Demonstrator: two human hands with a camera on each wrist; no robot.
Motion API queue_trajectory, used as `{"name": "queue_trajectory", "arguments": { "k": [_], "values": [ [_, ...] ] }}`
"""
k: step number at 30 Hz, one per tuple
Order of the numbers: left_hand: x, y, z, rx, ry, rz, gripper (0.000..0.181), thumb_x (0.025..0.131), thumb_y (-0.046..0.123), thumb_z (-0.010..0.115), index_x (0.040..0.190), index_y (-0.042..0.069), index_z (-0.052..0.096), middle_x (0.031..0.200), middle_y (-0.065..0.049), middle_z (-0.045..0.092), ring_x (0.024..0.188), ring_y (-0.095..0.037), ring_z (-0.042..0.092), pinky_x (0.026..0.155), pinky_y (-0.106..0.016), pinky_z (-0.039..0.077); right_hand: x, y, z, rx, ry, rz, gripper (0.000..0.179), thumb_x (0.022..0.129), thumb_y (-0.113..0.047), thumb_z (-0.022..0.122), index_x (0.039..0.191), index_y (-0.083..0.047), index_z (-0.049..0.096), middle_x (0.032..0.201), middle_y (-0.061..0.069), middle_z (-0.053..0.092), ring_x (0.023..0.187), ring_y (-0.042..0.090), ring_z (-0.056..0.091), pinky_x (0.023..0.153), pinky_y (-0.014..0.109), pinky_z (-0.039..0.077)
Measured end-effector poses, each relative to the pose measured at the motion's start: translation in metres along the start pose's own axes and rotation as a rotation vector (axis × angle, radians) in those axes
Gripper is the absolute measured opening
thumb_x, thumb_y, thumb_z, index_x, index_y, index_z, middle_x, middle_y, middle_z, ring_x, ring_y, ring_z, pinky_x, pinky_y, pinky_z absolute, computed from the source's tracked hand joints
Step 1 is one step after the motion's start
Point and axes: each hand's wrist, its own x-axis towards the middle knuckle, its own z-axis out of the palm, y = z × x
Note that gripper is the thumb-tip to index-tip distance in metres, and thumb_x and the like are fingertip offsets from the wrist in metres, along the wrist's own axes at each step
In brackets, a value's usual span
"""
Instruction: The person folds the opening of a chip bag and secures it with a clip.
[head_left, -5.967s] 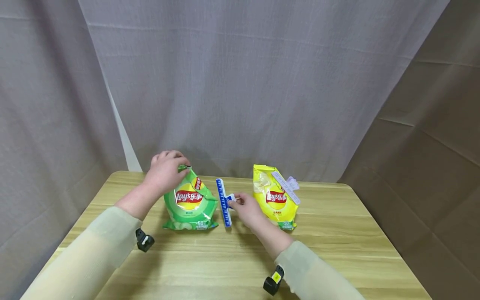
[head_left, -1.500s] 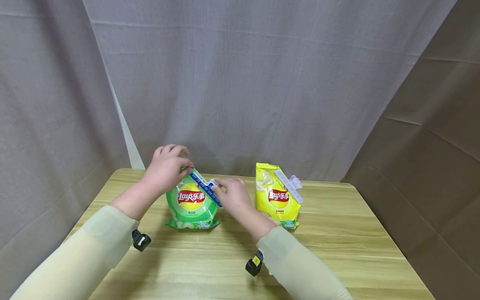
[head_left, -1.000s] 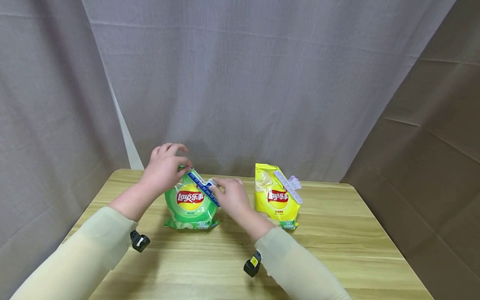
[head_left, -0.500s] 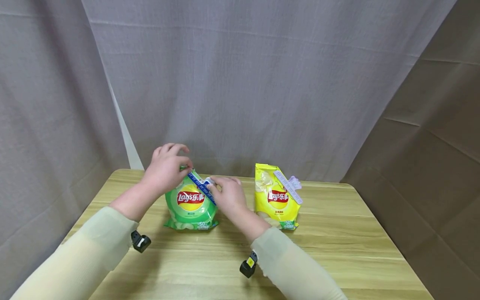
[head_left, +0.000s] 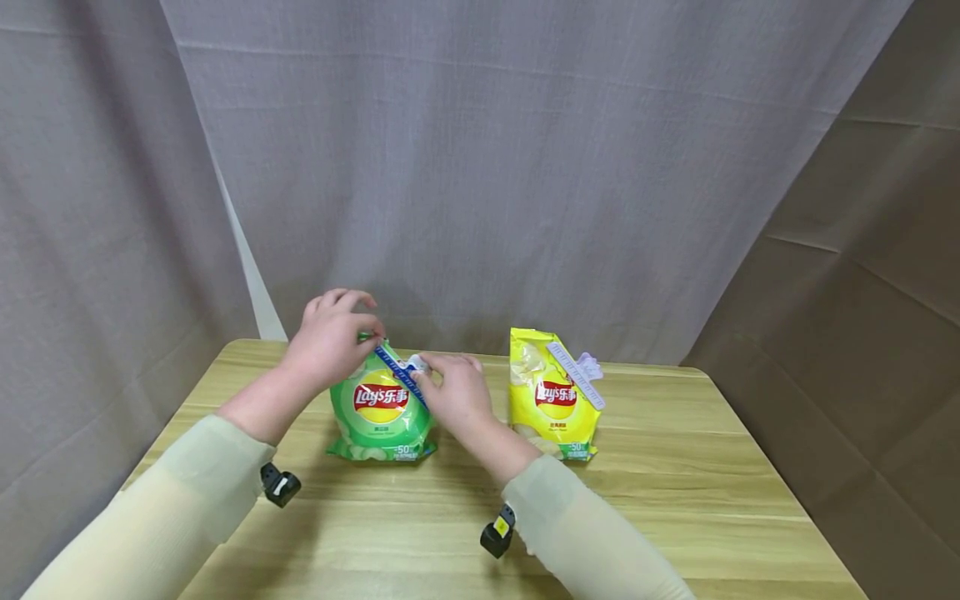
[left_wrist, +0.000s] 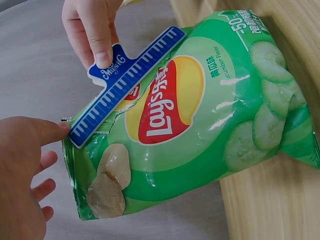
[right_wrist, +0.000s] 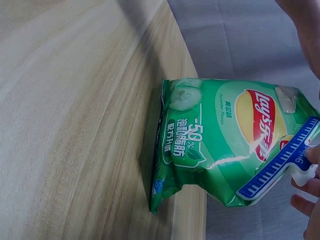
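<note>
A green Lay's chip bag (head_left: pixel 382 417) stands upright at the table's far left, its upper right corner folded over on a slant. Across that slanted edge lies a blue bag clip (left_wrist: pixel 125 82) with a piano-key print. My right hand (head_left: pixel 457 396) pinches the clip's handle, thumb on the front face in the left wrist view. My left hand (head_left: pixel 330 337) pinches the bag's top corner, close to the clip's upper end; its other fingers are spread apart from the bag. In the right wrist view, the right fingers (right_wrist: pixel 312 187) show at the edge beside the clip.
To the right stands a yellow Lay's chip bag (head_left: pixel 551 417) with a lilac bag clip (head_left: pixel 576 375) across its slanted corner. Both bags are near the back edge of the wooden table (head_left: pixel 420 533). A grey curtain (head_left: pixel 480 183) hangs behind.
The right hand has brought the blue clip from beside the green bag up onto its slanted corner. Over the last second the clip has shifted slightly left. The left hand stays at the corner.
</note>
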Motion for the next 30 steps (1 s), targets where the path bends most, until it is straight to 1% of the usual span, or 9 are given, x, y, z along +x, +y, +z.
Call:
{"name": "queue_trajectory", "arguments": {
  "k": [4,7,13,20,24,30],
  "values": [
    [-0.0007,0.0,-0.0002,-0.003,-0.003,0.0,0.008,0.092,0.026,0.072,0.096,0.021,0.077,0.135,-0.008,0.055,0.134,-0.041,0.037,0.111,-0.062,0.021,0.0009,0.0002,-0.0017,-0.014,-0.011,-0.005,0.041,0.097,-0.038,0.063,0.131,-0.016,0.065,0.128,0.001,0.067,0.123,0.021,0.058,0.117,0.044,0.024],
    [-0.0011,-0.0001,0.0,-0.005,-0.002,0.001,0.009,0.092,0.026,0.072,0.096,0.021,0.077,0.135,-0.008,0.055,0.134,-0.04,0.037,0.111,-0.062,0.022,0.0023,0.0006,-0.0031,-0.033,-0.007,-0.026,0.04,0.096,-0.039,0.063,0.129,-0.016,0.067,0.128,0.001,0.066,0.123,0.02,0.057,0.117,0.046,0.022],
    [-0.0006,-0.0015,0.0008,-0.001,0.0,0.005,0.009,0.092,0.026,0.071,0.097,0.021,0.077,0.135,-0.008,0.055,0.133,-0.04,0.038,0.111,-0.063,0.022,0.0038,0.0011,-0.0041,-0.067,0.005,-0.044,0.04,0.094,-0.04,0.065,0.126,-0.016,0.069,0.125,0.002,0.066,0.12,0.02,0.057,0.116,0.047,0.024],
    [-0.0007,-0.0028,0.0021,-0.003,-0.01,-0.003,0.012,0.093,0.028,0.069,0.101,0.021,0.076,0.136,-0.009,0.055,0.134,-0.04,0.037,0.111,-0.062,0.021,0.0044,0.0017,-0.0036,-0.087,-0.009,-0.048,0.04,0.095,-0.041,0.063,0.127,-0.017,0.068,0.127,0.003,0.065,0.122,0.021,0.056,0.116,0.046,0.024],
    [-0.0017,-0.0024,0.0029,-0.01,-0.016,-0.012,0.015,0.094,0.029,0.068,0.104,0.02,0.075,0.136,-0.009,0.054,0.134,-0.04,0.037,0.112,-0.062,0.021,0.0041,0.002,-0.0032,-0.088,-0.023,-0.049,0.041,0.096,-0.042,0.061,0.128,-0.017,0.067,0.128,0.003,0.064,0.123,0.021,0.054,0.116,0.045,0.025],
    [-0.0028,-0.0014,0.0043,-0.02,-0.024,-0.031,0.016,0.095,0.03,0.066,0.105,0.02,0.073,0.136,-0.01,0.054,0.135,-0.04,0.036,0.111,-0.061,0.022,0.0041,0.0036,-0.0018,-0.077,-0.023,-0.063,0.041,0.097,-0.04,0.06,0.129,-0.015,0.065,0.129,0.003,0.063,0.124,0.02,0.054,0.115,0.044,0.027]
  ]
}}
